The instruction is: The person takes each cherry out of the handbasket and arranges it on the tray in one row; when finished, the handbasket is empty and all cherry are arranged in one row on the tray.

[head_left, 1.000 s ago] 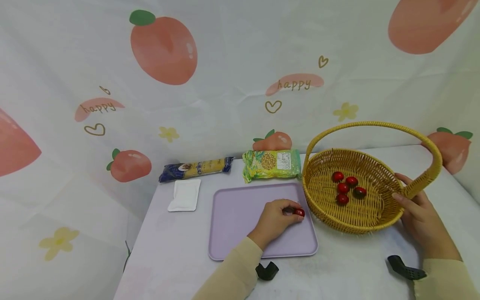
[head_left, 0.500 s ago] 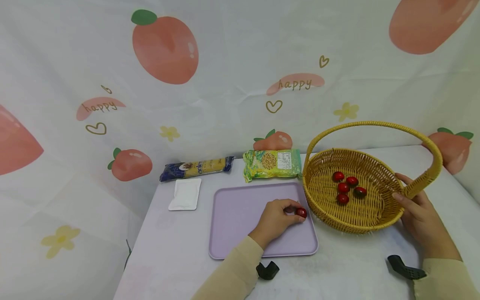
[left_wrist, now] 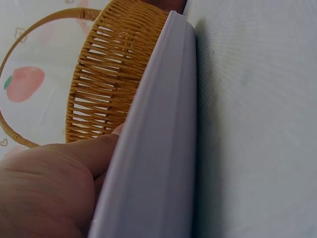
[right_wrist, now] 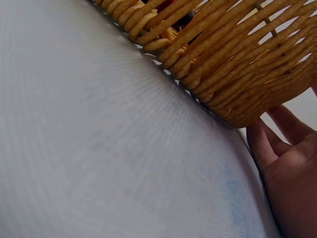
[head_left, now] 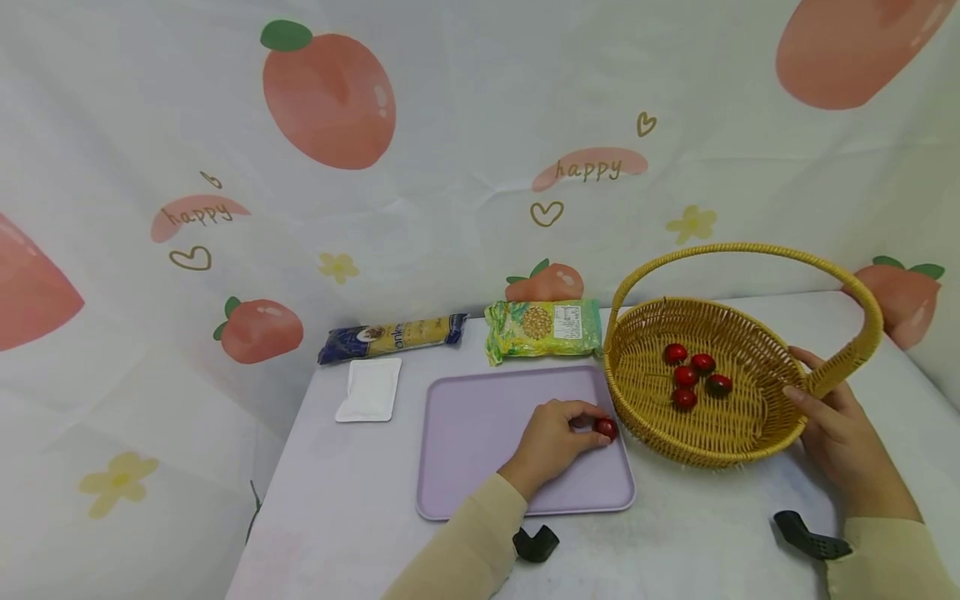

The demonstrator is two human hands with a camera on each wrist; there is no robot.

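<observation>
In the head view my left hand (head_left: 553, 435) is over the right part of a lilac tray (head_left: 480, 450), pinching a shiny dark red cherry (head_left: 606, 428) between thumb and fingertips near the tray's right edge. The left wrist view hides the cherry behind the tray's side. To the right stands a round yellow wicker basket (head_left: 637, 417) with a tall handle. Several red cherries (head_left: 686, 377) lie together on its bottom. My right hand (head_left: 843, 433) holds the basket's right side near the handle's base, thumb over the rim; in the right wrist view its fingers reach along the outer wall.
Behind the tray lie a yellow-green packet (head_left: 543, 329) and a blue and gold packet (head_left: 392, 337). A flat white sachet (head_left: 370, 390) is left of the tray. A white cloth with peach prints (head_left: 450, 125) hangs behind the table. Black wrist pieces (head_left: 812, 535) sit by the sleeves.
My left hand and the cherry have shifted slightly right, toward the tray's right edge. My right hand and the basket have stayed in place.
</observation>
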